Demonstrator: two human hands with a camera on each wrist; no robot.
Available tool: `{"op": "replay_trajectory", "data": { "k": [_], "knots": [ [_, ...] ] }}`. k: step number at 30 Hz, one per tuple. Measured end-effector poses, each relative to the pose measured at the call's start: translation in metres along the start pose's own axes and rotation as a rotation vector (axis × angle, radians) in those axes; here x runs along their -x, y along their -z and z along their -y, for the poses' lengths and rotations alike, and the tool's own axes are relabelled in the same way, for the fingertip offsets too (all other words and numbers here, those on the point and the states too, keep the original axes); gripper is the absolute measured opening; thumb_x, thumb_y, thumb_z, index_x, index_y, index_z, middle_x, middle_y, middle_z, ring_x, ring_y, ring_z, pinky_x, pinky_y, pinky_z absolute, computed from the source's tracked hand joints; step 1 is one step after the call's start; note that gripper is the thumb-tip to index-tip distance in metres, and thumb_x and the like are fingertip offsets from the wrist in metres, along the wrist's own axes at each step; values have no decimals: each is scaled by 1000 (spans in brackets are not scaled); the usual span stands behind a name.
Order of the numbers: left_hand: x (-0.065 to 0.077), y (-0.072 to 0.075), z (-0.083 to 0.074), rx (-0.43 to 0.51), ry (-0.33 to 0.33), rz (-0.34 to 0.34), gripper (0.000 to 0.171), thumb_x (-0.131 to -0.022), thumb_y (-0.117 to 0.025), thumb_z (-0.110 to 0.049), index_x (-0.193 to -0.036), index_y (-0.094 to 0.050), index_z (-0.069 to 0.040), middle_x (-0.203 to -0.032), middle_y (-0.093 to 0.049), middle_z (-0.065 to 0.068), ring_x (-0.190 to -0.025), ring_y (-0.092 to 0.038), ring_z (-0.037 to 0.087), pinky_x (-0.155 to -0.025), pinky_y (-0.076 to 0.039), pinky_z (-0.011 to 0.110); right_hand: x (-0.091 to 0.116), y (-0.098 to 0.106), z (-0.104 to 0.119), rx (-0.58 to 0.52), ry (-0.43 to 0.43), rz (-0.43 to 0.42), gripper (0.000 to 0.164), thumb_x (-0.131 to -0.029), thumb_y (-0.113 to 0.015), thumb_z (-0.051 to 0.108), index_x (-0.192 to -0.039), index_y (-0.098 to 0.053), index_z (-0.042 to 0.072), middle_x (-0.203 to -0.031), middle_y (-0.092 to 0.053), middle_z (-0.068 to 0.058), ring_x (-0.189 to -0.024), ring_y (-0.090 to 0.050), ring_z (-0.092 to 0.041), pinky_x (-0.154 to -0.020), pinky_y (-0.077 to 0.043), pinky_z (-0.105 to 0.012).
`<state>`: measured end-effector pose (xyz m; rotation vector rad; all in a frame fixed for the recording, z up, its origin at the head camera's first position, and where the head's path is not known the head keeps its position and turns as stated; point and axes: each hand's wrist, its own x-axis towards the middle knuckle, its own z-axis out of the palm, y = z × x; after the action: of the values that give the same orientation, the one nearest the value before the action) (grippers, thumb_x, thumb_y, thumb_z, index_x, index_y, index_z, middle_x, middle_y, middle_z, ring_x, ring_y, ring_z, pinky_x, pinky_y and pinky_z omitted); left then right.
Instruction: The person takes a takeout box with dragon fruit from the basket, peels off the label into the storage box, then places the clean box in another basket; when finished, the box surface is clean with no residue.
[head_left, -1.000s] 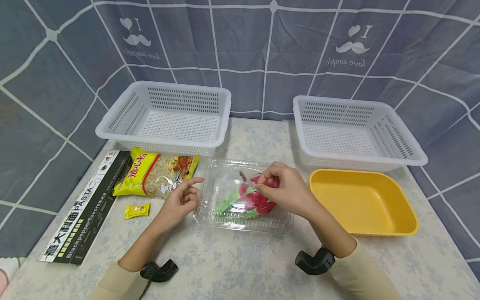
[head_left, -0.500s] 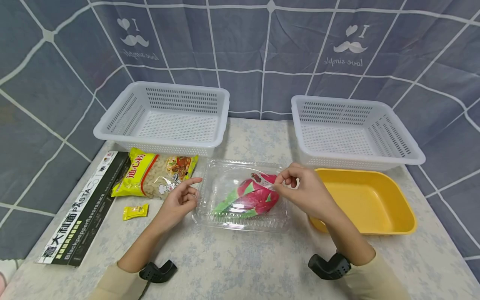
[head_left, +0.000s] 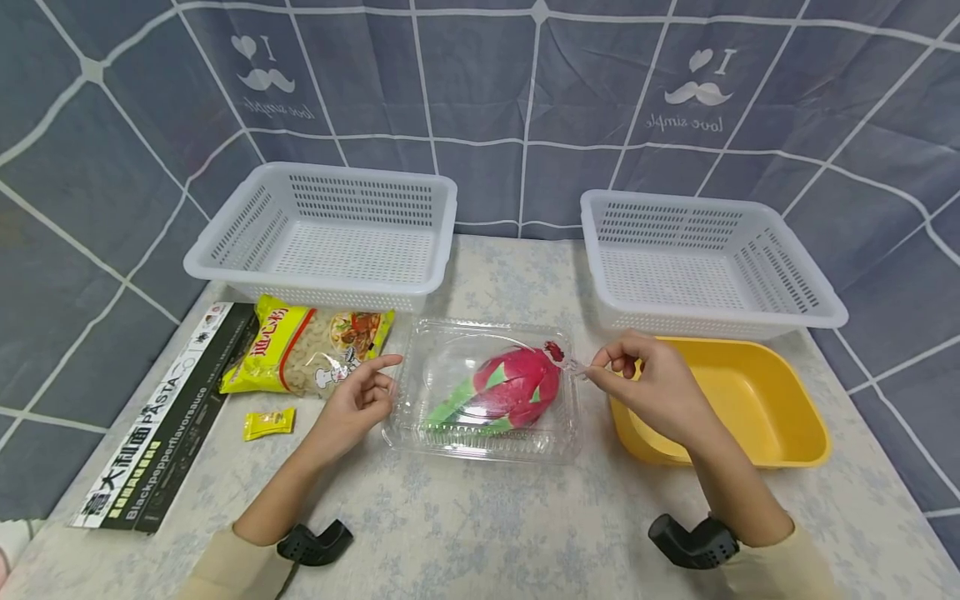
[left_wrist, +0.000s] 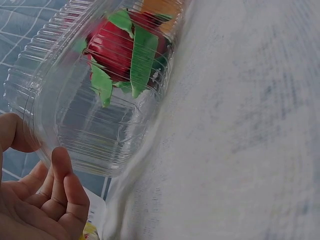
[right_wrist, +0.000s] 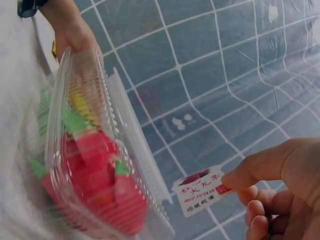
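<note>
A clear plastic clamshell box (head_left: 442, 358) sits on the table with a dragon fruit (head_left: 517, 387), red with green scales, inside. My left hand (head_left: 360, 404) is at its left end, finger and thumb at the rim; in the left wrist view the fingertips (left_wrist: 61, 157) meet the box's corner. My right hand (head_left: 652, 379) pinches a small label (right_wrist: 200, 190) between thumb and index finger, its other fingers curled. The label shows a fruit picture and the words "RED PITAYA". In the head view it overlaps the box's right edge.
Right of the box stands a yellow tub (head_left: 750, 408), partly behind the right hand. Two white slotted baskets (head_left: 360, 287) (head_left: 720, 321) are at the back. On the left lie a pasta bag (head_left: 311, 346), a small yellow packet (head_left: 268, 423) and a black pasta box (head_left: 165, 417).
The right hand has moved rightward from over the box, drawing the label off the lid above the dragon fruit toward the yellow tub. The left hand stays at the box's left end.
</note>
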<state>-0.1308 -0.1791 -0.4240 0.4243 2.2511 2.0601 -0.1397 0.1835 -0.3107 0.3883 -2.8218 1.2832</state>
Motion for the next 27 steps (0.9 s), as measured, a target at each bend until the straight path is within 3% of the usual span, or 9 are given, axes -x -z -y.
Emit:
{"op": "replay_trajectory", "data": {
  "k": [6,27],
  "knots": [
    [0,0,1,-2,-3,-2,55,-82,-49,16,-136,-40,13,-97,-54,22,-75,-52,6,-63,-44,15,7,8,-12,19,-6,-28,13,-85,-75,13,-80,-66,5,-76,-49,-5,-71,-45,-17,-59,-34,-24],
    [0,0,-1,-20,3,-8,55,-82,-49,16,-136,-41,12,-96,-55,16,-75,-53,7,-63,-45,16,36,27,-65,36,-187,-62,19,-88,-74,19,-86,-66,1,-72,-53,-4,-65,-46,-14,-51,-35,-25]
  ]
}}
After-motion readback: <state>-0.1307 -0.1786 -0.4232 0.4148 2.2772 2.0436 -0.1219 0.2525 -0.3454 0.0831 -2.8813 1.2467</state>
